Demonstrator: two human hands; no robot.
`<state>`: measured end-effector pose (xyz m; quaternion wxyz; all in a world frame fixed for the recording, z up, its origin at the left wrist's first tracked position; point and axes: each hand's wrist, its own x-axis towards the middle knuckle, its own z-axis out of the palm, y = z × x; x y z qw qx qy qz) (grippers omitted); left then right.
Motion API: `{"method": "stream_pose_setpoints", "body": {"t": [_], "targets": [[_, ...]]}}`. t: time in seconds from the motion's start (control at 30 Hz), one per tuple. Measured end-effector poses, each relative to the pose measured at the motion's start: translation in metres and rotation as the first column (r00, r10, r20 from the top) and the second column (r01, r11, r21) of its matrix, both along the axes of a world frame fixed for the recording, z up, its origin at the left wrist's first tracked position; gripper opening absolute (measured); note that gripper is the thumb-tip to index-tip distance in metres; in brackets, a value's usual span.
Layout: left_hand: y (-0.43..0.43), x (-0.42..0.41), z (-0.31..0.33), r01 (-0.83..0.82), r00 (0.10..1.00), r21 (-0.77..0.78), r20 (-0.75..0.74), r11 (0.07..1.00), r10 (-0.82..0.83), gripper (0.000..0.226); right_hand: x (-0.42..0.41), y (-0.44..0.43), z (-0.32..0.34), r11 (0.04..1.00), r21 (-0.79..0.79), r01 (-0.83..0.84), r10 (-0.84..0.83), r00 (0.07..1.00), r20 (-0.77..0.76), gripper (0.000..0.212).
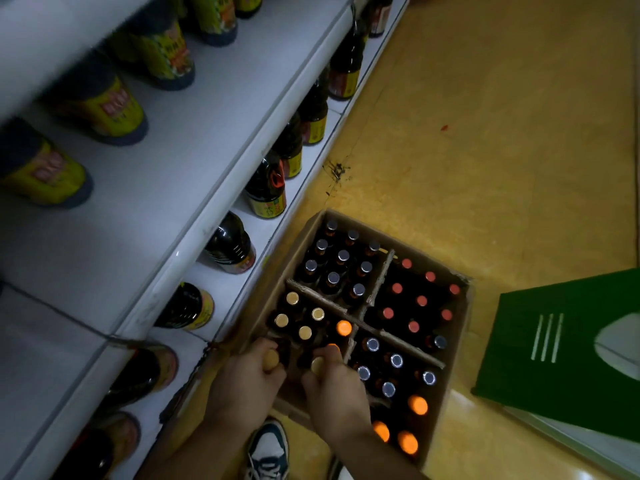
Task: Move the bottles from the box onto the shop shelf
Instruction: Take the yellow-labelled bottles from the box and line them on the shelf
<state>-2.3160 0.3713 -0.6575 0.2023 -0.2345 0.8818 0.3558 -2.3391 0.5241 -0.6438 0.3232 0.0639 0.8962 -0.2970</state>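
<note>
My shoe point(268, 452) is nearest, just beside the near corner of the box point(460, 341). My left hand point(247, 386) is curled round the top of a gold-capped bottle point(272, 358) in the box's near-left compartment. My right hand point(337, 396), close beside it, grips a second gold-capped bottle point(318, 364) there. The box stands on the yellow floor point(502, 150). Cardboard dividers point(323, 299) split it into four compartments of dark upright bottles point(343, 255). A green carton point(571, 341) lies to the right. Beyond, the white shelf point(166, 209) carries labelled bottles point(266, 192).
</note>
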Motion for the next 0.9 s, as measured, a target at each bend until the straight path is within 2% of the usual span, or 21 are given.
{"method": "stream_pose_setpoints", "body": {"t": [0.3, 0.43, 0.7, 0.9], "targets": [[0.013, 0.005, 0.095, 0.022, 0.998, -0.05, -0.062, 0.999, -0.025, 0.018, -0.007, 0.018, 0.099, 0.997, 0.01, -0.08, 0.081, 0.99, -0.112, 0.026], [0.019, 0.011, 0.139, 0.03, 0.994, -0.083, -0.104, 0.996, -0.039, 0.021, -0.005, 0.026, 0.144, 0.992, 0.005, -0.13, 0.129, 0.981, -0.146, 0.019], [0.031, 0.021, 0.23, -0.015, 0.987, -0.139, -0.16, 0.99, -0.008, 0.027, 0.0, 0.039, 0.233, 0.986, -0.006, -0.168, 0.163, 0.964, -0.209, 0.029], [0.04, 0.025, 0.294, -0.036, 0.983, -0.151, -0.182, 0.988, 0.008, 0.024, 0.001, 0.049, 0.299, 0.985, 0.012, -0.173, 0.17, 0.954, -0.245, 0.026]]}}
